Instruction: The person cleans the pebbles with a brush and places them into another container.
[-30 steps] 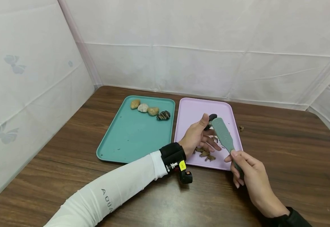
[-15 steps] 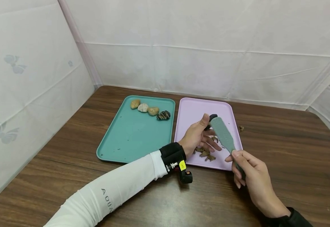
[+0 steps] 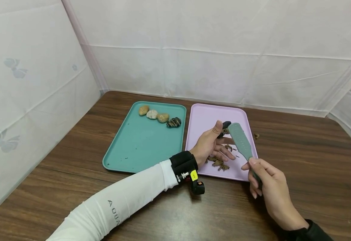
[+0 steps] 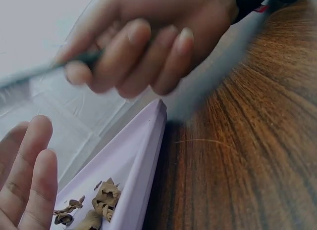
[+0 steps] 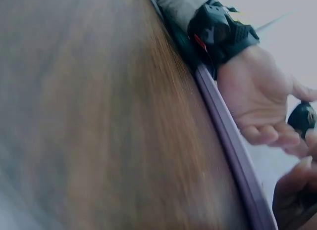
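Over the lilac tray (image 3: 205, 113), my left hand (image 3: 207, 144) pinches a dark stone (image 3: 227, 123) between thumb and forefinger, with the other fingers spread. Brown stuff shows on the stone's near side. In the right wrist view the dark stone (image 5: 301, 117) sits below the thumb. My right hand (image 3: 272, 187) grips a grey-green brush (image 3: 239, 140) by its handle, its flat head beside the stone. Pale bristles hang under the brush (image 4: 29, 76) in the left wrist view, where motion blurs it. Crumpled brown flakes (image 3: 218, 163) lie on the tray beneath my left hand.
A teal tray (image 3: 145, 144) stands to the left, with a tan stone (image 3: 143, 110), a white stone (image 3: 152, 114) and others in a row at its back. One brown crumb (image 3: 256, 136) lies on the wooden table (image 3: 308, 160). White sheeting (image 3: 211, 67) hangs behind.
The brush head has shifted left a little, then right, off the stone's near side, uncovering more of its brown patch. My left hand and the trays keep their places.
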### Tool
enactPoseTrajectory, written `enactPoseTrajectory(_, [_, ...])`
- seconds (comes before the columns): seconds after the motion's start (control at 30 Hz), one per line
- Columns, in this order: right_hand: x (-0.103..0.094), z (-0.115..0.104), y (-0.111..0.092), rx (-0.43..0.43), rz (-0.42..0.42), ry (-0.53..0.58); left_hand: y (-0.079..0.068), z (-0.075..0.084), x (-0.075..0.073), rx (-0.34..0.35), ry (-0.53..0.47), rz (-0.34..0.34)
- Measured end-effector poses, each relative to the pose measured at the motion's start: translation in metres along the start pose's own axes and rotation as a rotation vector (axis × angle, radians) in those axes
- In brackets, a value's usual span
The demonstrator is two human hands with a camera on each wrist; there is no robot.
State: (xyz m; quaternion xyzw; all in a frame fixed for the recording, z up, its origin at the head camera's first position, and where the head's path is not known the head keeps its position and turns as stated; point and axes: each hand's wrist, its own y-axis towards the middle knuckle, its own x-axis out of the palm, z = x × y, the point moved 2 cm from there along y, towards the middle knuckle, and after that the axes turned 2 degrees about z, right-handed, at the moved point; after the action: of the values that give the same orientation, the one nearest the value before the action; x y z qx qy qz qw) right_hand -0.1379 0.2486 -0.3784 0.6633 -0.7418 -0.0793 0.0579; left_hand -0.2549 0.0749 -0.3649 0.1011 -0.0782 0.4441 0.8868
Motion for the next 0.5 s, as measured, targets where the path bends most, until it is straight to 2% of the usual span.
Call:
enactPoseTrajectory(0.1, [0.0014, -0.0004, -0.0005, 0.004, -0.020, -0.006, 0.0006, 0.0001, 0.0003, 0.002, 0.000, -0.001])
enactPoseTrajectory(0.23, [0.0012, -0.0010, -0.0006, 0.012, 0.004, -0.018, 0.0005, 0.0003, 0.0005, 0.000, -0.005, 0.005])
enactPoseTrajectory(0.4, [0.0007, -0.0009, -0.0014, 0.022, -0.022, -0.032, 0.0011, 0.0006, 0.0021, 0.005, 0.000, -0.024])
enactPoseTrajectory(0.5, [-0.0002, -0.0006, -0.0014, 0.032, 0.008, -0.038, 0.0015, 0.0006, 0.0026, 0.004, -0.017, -0.022])
